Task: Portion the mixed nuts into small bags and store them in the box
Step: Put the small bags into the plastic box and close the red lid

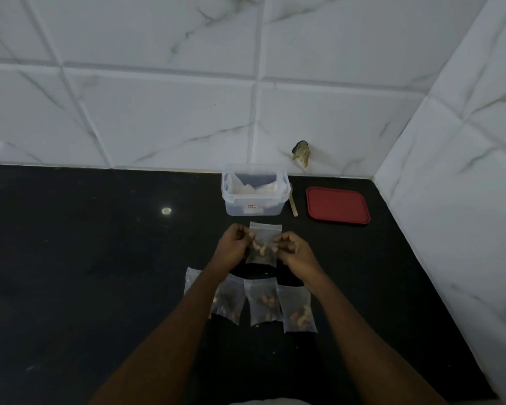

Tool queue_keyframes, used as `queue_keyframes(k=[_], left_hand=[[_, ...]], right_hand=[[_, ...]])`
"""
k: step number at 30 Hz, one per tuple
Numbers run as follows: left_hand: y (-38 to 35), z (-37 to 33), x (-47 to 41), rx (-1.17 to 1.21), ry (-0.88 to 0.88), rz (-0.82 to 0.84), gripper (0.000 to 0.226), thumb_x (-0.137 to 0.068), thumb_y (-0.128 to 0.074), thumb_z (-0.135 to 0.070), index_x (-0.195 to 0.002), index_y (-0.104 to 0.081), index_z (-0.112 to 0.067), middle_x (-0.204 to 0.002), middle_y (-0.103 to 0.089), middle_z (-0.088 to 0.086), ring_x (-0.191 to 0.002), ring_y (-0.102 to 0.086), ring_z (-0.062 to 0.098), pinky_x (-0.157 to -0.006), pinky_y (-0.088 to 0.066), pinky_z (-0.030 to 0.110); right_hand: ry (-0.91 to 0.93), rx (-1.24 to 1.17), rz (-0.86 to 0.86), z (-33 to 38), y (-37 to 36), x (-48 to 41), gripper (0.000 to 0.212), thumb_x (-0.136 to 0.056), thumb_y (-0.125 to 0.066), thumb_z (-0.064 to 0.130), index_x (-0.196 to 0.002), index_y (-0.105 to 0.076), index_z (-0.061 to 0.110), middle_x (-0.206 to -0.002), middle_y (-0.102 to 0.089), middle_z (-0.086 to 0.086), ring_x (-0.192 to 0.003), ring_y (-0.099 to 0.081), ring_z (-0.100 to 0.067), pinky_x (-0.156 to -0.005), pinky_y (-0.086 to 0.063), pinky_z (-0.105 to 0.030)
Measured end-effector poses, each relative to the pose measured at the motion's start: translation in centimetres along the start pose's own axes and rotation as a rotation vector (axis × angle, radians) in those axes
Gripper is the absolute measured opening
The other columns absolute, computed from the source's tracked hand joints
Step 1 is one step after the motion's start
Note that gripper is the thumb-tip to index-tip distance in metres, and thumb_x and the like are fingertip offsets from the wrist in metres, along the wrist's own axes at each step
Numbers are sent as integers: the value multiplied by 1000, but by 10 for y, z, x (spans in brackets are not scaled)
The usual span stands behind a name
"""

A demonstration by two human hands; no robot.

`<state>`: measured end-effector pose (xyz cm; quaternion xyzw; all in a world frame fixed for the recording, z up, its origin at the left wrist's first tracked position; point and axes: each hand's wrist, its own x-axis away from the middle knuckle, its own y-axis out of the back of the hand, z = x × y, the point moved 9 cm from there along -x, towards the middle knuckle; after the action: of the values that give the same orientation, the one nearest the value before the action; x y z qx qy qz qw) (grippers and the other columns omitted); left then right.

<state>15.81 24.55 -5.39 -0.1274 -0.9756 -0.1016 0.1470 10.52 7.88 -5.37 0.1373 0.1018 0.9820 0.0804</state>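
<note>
You are getting well along: four filled bags [263, 302] are lying in a row at 6 o'clock, not yet boxed. The box [254, 197] is standing open at 12 o'clock, its red lid [338, 204] lying at 2 o'clock. At the centre, your left hand [234, 244] and right hand [295, 251] are each pinching a side of a fifth bag [265, 244] holding nuts. By my judgement, sealing and storing are still remaining.
</note>
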Motion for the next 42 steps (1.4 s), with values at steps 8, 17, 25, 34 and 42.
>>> queue_keyframes(k=[8, 17, 25, 34, 42], left_hand=[[17, -15, 22, 263, -68, 32, 38, -88, -67, -5, -119, -49, -15, -110, -67, 8, -99, -68, 21, -78, -60, 34], [47, -2, 21, 20, -198, -35, 24, -89, -68, -9, -111, -60, -12, -109, -68, 5, -101, -68, 18, -84, -59, 38], [57, -52, -10, -232, -372, 28, 52, -81, -76, -9, -130, -58, -16, -125, -63, 0, -107, -65, 12, -93, -55, 31], [65, -117, -103, -652, -405, -109, 41, -85, -71, -26, -126, -63, -25, -121, -67, -8, -114, -57, 17, -101, -39, 34], [52, -117, -146, -1168, -399, -81, 34, -88, -64, -42, -120, -65, -32, -111, -63, -3, -117, -40, 19, -92, -25, 37]], right_hand=[[-4, -226, -15, 23, -14, 1, 23, -89, -68, 4, -108, -66, 18, -103, -70, -3, -96, -68, -17, -66, -55, -25], [7, -123, 146, 22, -54, 1, 47, -80, -73, -7, -109, -64, 29, -109, -67, -3, -102, -66, -20, -67, -55, -27], [79, -150, 89, 64, -42, -27, 49, -80, -73, -5, -120, -63, 21, -111, -67, -2, -98, -67, -15, -70, -60, -28], [150, 152, 34, 121, -23, -121, 55, -79, -77, -3, -129, -62, 13, -107, -58, -6, -95, -63, -22, -74, -59, -29], [39, 502, 178, 105, -33, -183, 48, -79, -79, 6, -123, -64, 16, -104, -60, -6, -94, -63, -22, -81, -60, -38]])
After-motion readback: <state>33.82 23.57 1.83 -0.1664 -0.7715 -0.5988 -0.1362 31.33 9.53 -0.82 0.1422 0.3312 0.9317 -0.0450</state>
